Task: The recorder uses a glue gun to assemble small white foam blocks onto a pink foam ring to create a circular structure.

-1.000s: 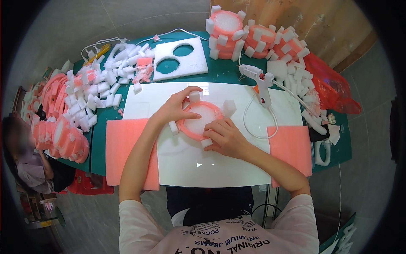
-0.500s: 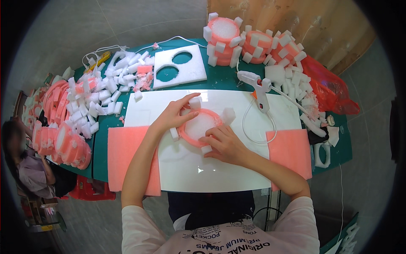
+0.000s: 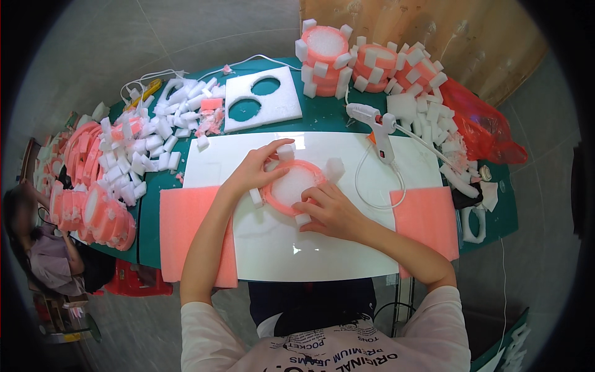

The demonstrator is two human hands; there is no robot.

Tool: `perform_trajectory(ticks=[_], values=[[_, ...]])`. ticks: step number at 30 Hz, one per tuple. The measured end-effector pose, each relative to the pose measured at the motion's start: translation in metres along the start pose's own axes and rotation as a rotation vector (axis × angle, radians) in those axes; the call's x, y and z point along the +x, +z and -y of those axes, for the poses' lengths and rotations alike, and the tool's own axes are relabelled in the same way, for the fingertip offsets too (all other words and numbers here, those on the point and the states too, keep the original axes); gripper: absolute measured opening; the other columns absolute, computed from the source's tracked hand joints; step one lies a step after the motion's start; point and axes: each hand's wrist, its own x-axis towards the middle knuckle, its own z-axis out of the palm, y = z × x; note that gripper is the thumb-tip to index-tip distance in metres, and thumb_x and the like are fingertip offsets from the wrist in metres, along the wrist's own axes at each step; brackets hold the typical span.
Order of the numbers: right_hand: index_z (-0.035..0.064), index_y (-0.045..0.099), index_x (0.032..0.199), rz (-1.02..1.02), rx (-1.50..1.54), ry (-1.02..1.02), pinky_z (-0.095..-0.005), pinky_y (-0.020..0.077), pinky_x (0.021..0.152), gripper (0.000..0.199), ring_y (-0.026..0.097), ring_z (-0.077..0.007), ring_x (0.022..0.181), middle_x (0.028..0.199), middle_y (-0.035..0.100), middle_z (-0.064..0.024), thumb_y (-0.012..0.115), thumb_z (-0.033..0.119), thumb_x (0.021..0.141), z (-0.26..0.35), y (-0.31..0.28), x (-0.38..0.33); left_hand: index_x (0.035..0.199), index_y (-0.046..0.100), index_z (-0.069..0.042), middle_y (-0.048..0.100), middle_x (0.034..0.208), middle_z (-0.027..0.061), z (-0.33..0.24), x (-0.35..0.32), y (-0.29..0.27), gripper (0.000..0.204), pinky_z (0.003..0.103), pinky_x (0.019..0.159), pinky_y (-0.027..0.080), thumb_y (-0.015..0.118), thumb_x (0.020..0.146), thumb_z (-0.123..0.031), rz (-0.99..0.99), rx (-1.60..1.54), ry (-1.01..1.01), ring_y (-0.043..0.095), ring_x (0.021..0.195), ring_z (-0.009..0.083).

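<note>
The pink ring (image 3: pixel 271 197) is lying on the shiny white board (image 3: pixel 279 254), right in front of the person, and both hands are on it. The left hand (image 3: pixel 253 170) is spreading its thumb and forefinger partway, thumb resting on the rim, forefinger reaching round the far white block (image 3: pixel 285 152), so the two are holding block and rim between them. Over on the near side, the right hand (image 3: pixel 333 209) is bending its fingers tightly over the rim, thumb tucking in by the near white block (image 3: pixel 303 219); it's gripping the ring there, though how firmly I cannot tell. Another white block (image 3: pixel 334 167) is sticking out at the ring's right, and one more (image 3: pixel 256 197) is standing at its left.

Beyond, a glue gun (image 3: pixel 381 127) is standing at the board's far right. A white foam sheet (image 3: pixel 291 99) with two round holes is lying behind the board, loose white pieces (image 3: pixel 130 155) are heaping up leftward, and finished-looking rings (image 3: pixel 325 68) are stacking tall at the back.
</note>
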Motion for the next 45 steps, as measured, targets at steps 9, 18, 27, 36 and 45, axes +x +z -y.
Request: perform_trajectory(ticks=[9, 18, 27, 36, 45], values=[[0.0107, 0.055, 0.101, -0.005, 0.022, 0.012, -0.0372, 0.0384, 0.083, 0.043, 0.046, -0.0242, 0.093, 0.098, 0.048, -0.0069, 0.074, 0.024, 0.065, 0.003, 0.000, 0.001, 0.124, 0.049, -0.018, 0.063, 0.098, 0.0142, 0.006, 0.001, 0.002, 0.055, 0.033, 0.080, 0.048, 0.066, 0.072, -0.020, -0.004, -0.019, 0.022, 0.061, 0.084, 0.0260], [0.0101, 0.054, 0.101, -0.015, 0.032, 0.007, -0.0361, 0.0400, 0.081, 0.045, 0.047, -0.0242, 0.092, 0.097, 0.048, -0.0067, 0.075, 0.021, 0.063, 0.004, -0.001, 0.001, 0.123, 0.050, -0.016, 0.063, 0.093, 0.0076, 0.012, 0.002, 0.004, 0.055, 0.025, 0.067, 0.045, 0.066, 0.071, -0.018, -0.039, -0.011, 0.084, 0.053, 0.074, 0.0146], [0.0104, 0.055, 0.096, -0.050, -0.010, 0.025, -0.0352, 0.0409, 0.077, 0.043, 0.047, -0.0243, 0.089, 0.096, 0.049, -0.0065, 0.076, 0.020, 0.061, 0.008, 0.001, 0.002, 0.122, 0.050, -0.016, 0.063, 0.095, 0.0133, 0.005, 0.000, 0.002, 0.053, 0.033, 0.079, 0.048, 0.067, 0.072, -0.020, -0.020, -0.012, 0.043, 0.060, 0.083, 0.0246], [0.0115, 0.057, 0.098, -0.083, -0.079, 0.010, -0.0332, 0.0422, 0.073, 0.043, 0.049, -0.0245, 0.084, 0.097, 0.051, -0.0066, 0.077, 0.020, 0.061, 0.009, 0.002, 0.001, 0.122, 0.051, -0.016, 0.063, 0.095, 0.0125, 0.007, 0.001, 0.003, 0.053, 0.032, 0.079, 0.048, 0.067, 0.072, -0.019, -0.020, -0.028, 0.045, 0.060, 0.083, 0.0233], [0.0098, 0.054, 0.095, -0.064, -0.044, 0.024, -0.0335, 0.0419, 0.074, 0.044, 0.048, -0.0238, 0.087, 0.095, 0.050, -0.0069, 0.077, 0.020, 0.058, 0.009, 0.002, 0.001, 0.122, 0.051, -0.016, 0.063, 0.094, 0.0123, 0.010, 0.002, 0.003, 0.053, 0.032, 0.078, 0.048, 0.067, 0.072, -0.022, -0.023, -0.016, 0.068, 0.059, 0.081, 0.0236]])
